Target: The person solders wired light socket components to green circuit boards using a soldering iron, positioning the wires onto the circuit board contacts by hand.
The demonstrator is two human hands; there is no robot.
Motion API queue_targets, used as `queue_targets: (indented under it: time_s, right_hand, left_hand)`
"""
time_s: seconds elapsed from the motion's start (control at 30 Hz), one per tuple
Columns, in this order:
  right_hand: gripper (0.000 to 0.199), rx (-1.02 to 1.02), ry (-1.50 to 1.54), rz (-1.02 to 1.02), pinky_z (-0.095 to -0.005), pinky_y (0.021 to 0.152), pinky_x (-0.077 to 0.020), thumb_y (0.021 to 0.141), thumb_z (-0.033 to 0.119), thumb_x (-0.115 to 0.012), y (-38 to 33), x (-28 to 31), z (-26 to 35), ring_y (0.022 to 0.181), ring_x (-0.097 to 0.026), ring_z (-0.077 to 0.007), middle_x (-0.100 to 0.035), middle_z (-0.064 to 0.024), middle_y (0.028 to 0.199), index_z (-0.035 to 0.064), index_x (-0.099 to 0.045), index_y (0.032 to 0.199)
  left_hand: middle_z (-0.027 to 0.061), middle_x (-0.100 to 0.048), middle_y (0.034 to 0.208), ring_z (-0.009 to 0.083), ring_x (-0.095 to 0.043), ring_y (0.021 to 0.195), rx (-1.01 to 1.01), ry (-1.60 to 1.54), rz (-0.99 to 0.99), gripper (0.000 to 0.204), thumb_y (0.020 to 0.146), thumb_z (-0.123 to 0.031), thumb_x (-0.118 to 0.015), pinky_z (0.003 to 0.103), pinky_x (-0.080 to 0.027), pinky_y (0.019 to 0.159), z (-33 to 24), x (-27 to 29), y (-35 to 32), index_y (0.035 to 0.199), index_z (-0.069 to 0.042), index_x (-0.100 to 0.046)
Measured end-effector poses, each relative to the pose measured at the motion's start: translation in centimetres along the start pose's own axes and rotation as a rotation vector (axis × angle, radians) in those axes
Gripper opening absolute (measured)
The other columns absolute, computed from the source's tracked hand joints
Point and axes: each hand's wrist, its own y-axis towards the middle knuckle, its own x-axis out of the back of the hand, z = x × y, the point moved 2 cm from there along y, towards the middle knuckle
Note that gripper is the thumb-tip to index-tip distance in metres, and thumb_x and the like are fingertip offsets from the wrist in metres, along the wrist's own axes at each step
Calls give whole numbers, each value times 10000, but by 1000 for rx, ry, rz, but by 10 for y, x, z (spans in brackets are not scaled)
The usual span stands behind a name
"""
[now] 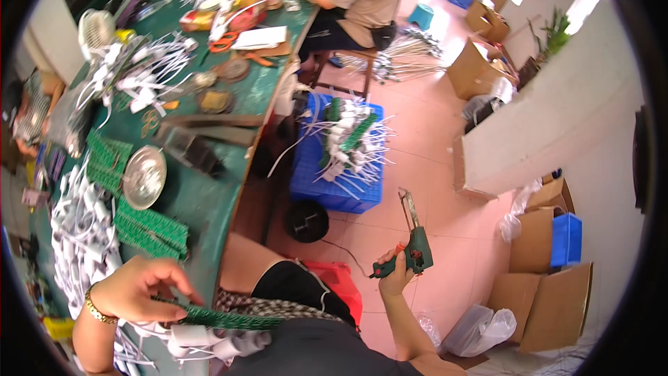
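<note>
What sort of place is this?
Most likely a small electronics assembly workshop: green circuit boards lie on the workbench, white wired parts are heaped beside them, and the right hand holds what looks like a soldering gun.

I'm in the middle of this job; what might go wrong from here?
Burn: the right hand holds a dark green soldering gun; if its tip is hot, bringing it back carelessly could burn the bare thigh.

Snag: the gun's cord curves toward the round black container and might catch.

Slip: the green circuit-board strip by the left hand seems to reach past the worktable's edge, so a bump might dislodge it.
</note>
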Motion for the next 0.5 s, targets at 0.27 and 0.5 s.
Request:
queue_targets:
  time_s: [0.27, 0.5]
  right_hand:
    - [163, -47, 225, -396, -304, 548, -437, 940, 175, -555, 6, 72, -7, 603, -472, -130, -486, -30, 718, 95, -499, 1071]
    - [124, 1, 204, -548, -297, 545, -440, 942, 153, -531, 16, 87, -3, 604, -467, -108, -485, -16, 735, 93, -495, 1045]
  left_hand:
    - [48, -637, 855, 94, -562, 595, -160, -455, -211, 131, 902, -31, -527, 214, -430, 447, -75, -25, 199, 991, -23, -622]
    - [95, -646, 870, 166, -638, 695, -299, -720, -403, 123, 922, -50, -522, 244, -454, 517, -74, -12, 295, 1020, -31, -593]
